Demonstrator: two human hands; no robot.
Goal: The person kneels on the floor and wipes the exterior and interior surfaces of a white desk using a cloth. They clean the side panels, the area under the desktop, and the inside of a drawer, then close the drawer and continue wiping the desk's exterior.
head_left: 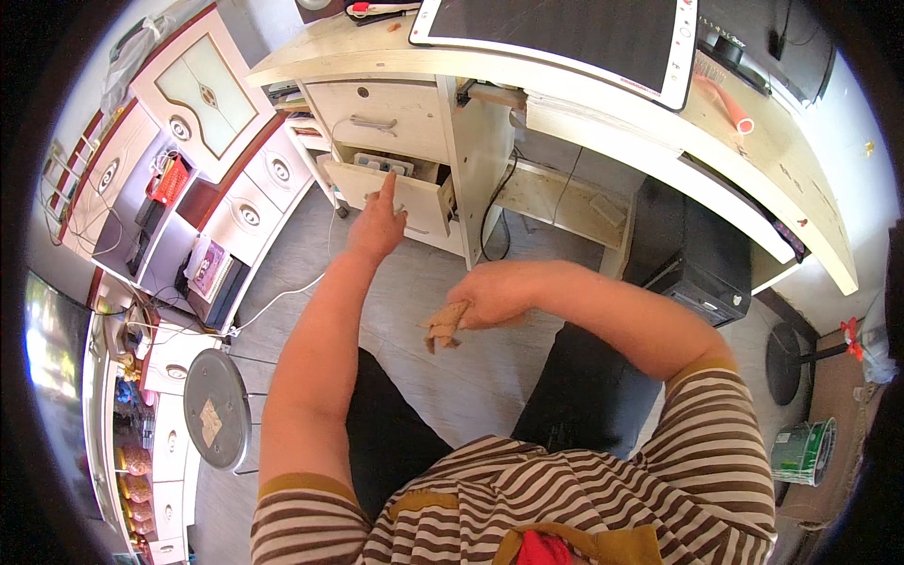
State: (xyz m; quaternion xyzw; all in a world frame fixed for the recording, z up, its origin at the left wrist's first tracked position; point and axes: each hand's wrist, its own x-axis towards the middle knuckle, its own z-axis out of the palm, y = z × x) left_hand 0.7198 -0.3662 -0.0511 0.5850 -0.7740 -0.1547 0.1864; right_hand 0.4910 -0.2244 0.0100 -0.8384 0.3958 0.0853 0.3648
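My left hand [378, 226] reaches to the front of a partly pulled-out lower desk drawer [424, 205]. Its index finger stretches up to the drawer's top edge, while the other fingers are curled near the metal handle; whether they grip it is hidden. Inside the drawer lies a white power strip [381, 164]. Above it, the upper drawer [381, 120] is closed. Over the floor between my knees, my right hand [494, 293] holds a crumpled brown cloth [445, 328], whose end hangs below the fingers.
A whiteboard-like tablet [551, 49] and a pink tube [731, 109] lie on the desktop [353, 49]. Under the desk stands a black computer tower [696, 247]. Left are a round stool [215, 409], a white cable [282, 293] and a cabinet [244, 212]. A green bin [801, 452] stands right.
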